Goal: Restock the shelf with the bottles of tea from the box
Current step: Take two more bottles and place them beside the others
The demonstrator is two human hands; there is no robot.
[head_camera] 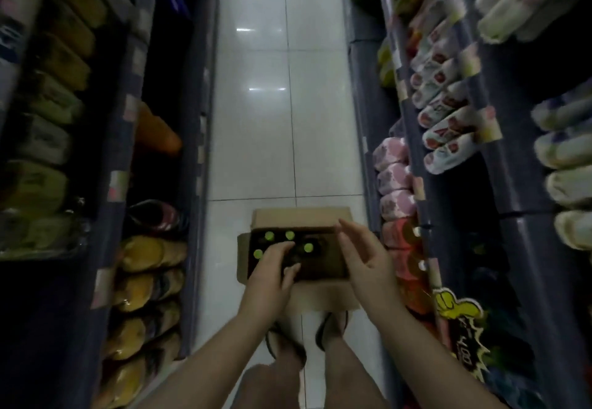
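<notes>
Head view: I look down a narrow shop aisle at both hands over an open box.
Box (323,293): brown cardboard, on the white tiled floor (256,120), flaps folded out, just beyond my feet.
Bottles of tea (290,235): dark bottles with yellow-green caps standing upright inside the box; I count four caps showing in its left and far part, the rest of the inside too dark to read.
Left hand (272,267): reaches down into the box, fingers (286,247) curled over the bottle tops in the middle; I cannot tell whether they actually grip a bottle.
Right hand (368,254): held above the right side of the box, fingers (347,227) straight and loosely spread, holding nothing, tips close to the far flap.
Left shelf (109,184): dark racks with yellow and green packets lying in rows.
Right shelf (455,165): dark racks with white, pink and red packets; a yellow cartoon price tag (458,309) near its lower edge.
Feet (330,328): in dark sandals, just near of the box.
</notes>
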